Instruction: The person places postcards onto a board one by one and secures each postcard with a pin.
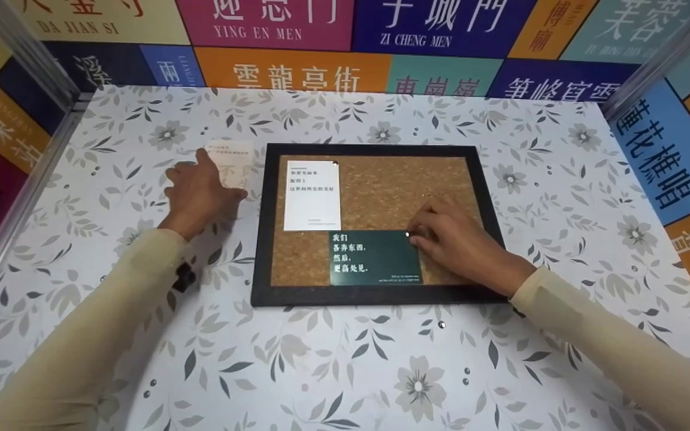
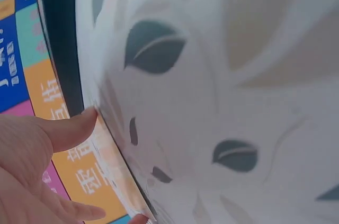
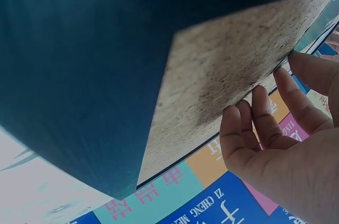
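Note:
My right hand (image 1: 456, 239) is at the upper right corner of a green card (image 1: 375, 257) with white lettering. Its thumb and index finger pinch a small pushpin (image 1: 408, 234) there; the other fingers rest lightly bent over the cork. The card lies on a black-framed corkboard (image 1: 405, 185). Up and to its left, a white card (image 1: 312, 203) has a dark pin (image 1: 335, 162) at its top right corner. Left of the board, my left hand (image 1: 198, 191) has its fingers spread at a pale printed card (image 1: 234, 157) on the table, partly covering it. The thumb (image 2: 79, 123) touches that card's edge.
The board's black frame (image 1: 375, 295) forms a raised border around the cork. A small shiny round piece (image 1: 441, 325) shows on the floral tabletop (image 1: 297, 371) in front of the board. Colourful lettered panels (image 1: 285, 60) stand along the back and both sides.

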{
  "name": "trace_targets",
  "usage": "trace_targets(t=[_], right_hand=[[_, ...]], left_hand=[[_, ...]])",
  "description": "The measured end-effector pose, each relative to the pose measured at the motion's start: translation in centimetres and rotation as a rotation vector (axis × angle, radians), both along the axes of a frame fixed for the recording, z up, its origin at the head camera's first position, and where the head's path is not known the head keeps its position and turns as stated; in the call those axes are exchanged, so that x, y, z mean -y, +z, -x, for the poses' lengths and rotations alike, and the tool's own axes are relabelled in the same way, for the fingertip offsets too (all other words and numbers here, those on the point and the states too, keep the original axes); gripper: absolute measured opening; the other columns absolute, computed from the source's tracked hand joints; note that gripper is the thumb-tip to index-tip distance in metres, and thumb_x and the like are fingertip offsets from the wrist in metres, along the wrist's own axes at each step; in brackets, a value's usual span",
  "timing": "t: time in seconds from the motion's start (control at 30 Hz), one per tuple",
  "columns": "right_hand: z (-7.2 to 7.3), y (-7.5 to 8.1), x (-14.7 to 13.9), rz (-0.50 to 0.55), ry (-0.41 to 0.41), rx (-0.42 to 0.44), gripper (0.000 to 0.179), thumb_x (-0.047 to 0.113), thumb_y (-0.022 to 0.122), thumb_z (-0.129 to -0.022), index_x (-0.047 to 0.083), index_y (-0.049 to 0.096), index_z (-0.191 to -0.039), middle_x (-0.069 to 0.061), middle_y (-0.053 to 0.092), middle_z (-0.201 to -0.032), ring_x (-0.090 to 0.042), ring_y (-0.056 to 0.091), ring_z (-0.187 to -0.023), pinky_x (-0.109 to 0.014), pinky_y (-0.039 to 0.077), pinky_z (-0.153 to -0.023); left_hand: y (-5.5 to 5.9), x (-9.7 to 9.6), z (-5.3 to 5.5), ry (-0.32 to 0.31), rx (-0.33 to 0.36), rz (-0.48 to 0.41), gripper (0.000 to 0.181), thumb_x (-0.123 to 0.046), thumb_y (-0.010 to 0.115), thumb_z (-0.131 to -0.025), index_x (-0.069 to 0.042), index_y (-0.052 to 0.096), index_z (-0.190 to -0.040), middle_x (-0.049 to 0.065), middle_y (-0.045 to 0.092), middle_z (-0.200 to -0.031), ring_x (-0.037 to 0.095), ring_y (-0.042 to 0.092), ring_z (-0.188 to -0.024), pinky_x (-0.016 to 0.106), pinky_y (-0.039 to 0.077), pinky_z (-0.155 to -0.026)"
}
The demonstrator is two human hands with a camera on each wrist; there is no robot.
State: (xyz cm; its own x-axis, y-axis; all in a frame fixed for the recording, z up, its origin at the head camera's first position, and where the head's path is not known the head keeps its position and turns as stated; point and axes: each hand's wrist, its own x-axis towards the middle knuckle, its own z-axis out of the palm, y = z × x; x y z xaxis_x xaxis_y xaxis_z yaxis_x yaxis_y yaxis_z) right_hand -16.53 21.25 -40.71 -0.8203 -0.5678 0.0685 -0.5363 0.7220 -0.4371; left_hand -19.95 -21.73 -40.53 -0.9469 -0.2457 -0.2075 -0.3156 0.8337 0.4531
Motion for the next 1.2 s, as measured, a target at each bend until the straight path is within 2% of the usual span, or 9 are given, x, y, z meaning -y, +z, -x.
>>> trace_targets(t=[0.27, 0.37, 0.5, 0.63, 0.7, 0.77, 0.87, 1.0, 1.2], right_hand=[[0.0, 0.1, 0.1, -0.017, -0.012, 0.015, 0.012, 0.012, 0.08, -0.102, 0.007, 0.082, -0.112, -0.011, 0.068, -0.117, -0.033, 0.056, -0.117, -0.051, 0.049, -0.104], [0.1, 0.1, 0.1, -0.023, -0.013, 0.013, 0.012, 0.012, 0.08, -0.102, 0.007, 0.082, -0.112, -0.012, 0.068, -0.118, -0.035, 0.057, -0.122, -0.055, 0.045, -0.115], [0.0, 0.0, 0.1, -0.014, -0.006, 0.003, 0.011, 0.011, 0.08, -0.101, 0.007, 0.082, -0.111, -0.012, 0.068, -0.117, -0.037, 0.058, -0.126, -0.058, 0.035, -0.126], [0.0, -0.1, 0.0, -0.001, 0.001, -0.009, 0.01, 0.011, 0.08, -0.102, 0.007, 0.082, -0.11, -0.01, 0.068, -0.113, -0.034, 0.058, -0.117, -0.053, 0.047, -0.108], [-0.1, -0.1, 0.0, 0.001, 0.003, -0.012, 0.01, 0.01, 0.079, -0.102, 0.007, 0.082, -0.111, -0.01, 0.068, -0.112, -0.032, 0.057, -0.112, -0.05, 0.049, -0.096], [-0.1, -0.1, 0.0, -0.002, -0.001, -0.011, 0.01, 0.011, 0.079, -0.102, 0.007, 0.082, -0.111, -0.01, 0.068, -0.113, -0.032, 0.056, -0.112, -0.049, 0.049, -0.096], [-0.1, -0.2, 0.0, -0.005, -0.002, -0.009, 0.01, 0.011, 0.08, -0.102, 0.007, 0.083, -0.111, -0.01, 0.067, -0.112, -0.032, 0.056, -0.112, -0.049, 0.049, -0.096], [0.0, -0.1, 0.1, -0.008, 0.0, -0.01, 0.011, 0.01, 0.08, -0.102, 0.007, 0.083, -0.111, -0.01, 0.067, -0.112, -0.032, 0.057, -0.112, -0.05, 0.05, -0.097], [0.0, -0.1, 0.1, -0.016, -0.002, -0.013, 0.011, 0.01, 0.08, -0.102, 0.007, 0.082, -0.112, -0.012, 0.068, -0.114, -0.034, 0.056, -0.116, -0.051, 0.05, -0.101]], left_hand=[[0.6, 1.2, -0.2, 0.014, -0.081, -0.094, 0.07, -0.001, 0.073, -0.089, 0.017, 0.044, -0.15, 0.045, 0.05, -0.137, 0.058, 0.051, -0.129, 0.07, 0.048, -0.105], [0.6, 1.6, -0.1, -0.001, -0.098, -0.097, 0.061, 0.008, 0.064, -0.084, 0.017, 0.052, -0.143, 0.044, 0.055, -0.132, 0.055, 0.053, -0.124, 0.068, 0.047, -0.106], [-1.0, 3.1, 1.2, -0.047, -0.149, -0.079, 0.045, 0.01, 0.059, -0.08, 0.014, 0.063, -0.125, 0.038, 0.064, -0.119, 0.054, 0.057, -0.114, 0.064, 0.05, -0.099], [-2.0, 4.5, 1.8, -0.087, -0.191, -0.101, 0.041, 0.009, 0.056, -0.077, 0.015, 0.067, -0.116, 0.034, 0.07, -0.115, 0.05, 0.063, -0.104, 0.059, 0.055, -0.088], [-1.1, 4.5, 1.4, -0.092, -0.175, -0.128, 0.046, 0.01, 0.054, -0.077, 0.019, 0.067, -0.12, 0.037, 0.069, -0.121, 0.051, 0.063, -0.11, 0.058, 0.056, -0.091], [0.6, 3.8, 0.3, -0.086, -0.147, -0.167, 0.061, 0.012, 0.053, -0.079, 0.021, 0.06, -0.139, 0.04, 0.06, -0.144, 0.052, 0.058, -0.129, 0.062, 0.049, -0.111], [1.6, 3.7, -0.5, -0.079, -0.139, -0.21, 0.062, 0.012, 0.056, -0.078, 0.021, 0.061, -0.14, 0.04, 0.064, -0.136, 0.046, 0.061, -0.116, 0.041, 0.058, -0.091], [2.0, 4.1, -0.9, -0.04, -0.124, -0.297, 0.066, 0.01, 0.062, -0.076, 0.017, 0.063, -0.142, 0.038, 0.067, -0.127, 0.036, 0.062, -0.098, 0.019, 0.046, -0.059], [2.5, 4.5, -1.0, -0.02, -0.05, -0.378, 0.072, 0.014, 0.063, -0.077, 0.014, 0.06, -0.148, 0.035, 0.064, -0.139, 0.02, 0.066, -0.09, 0.019, 0.052, -0.057]])
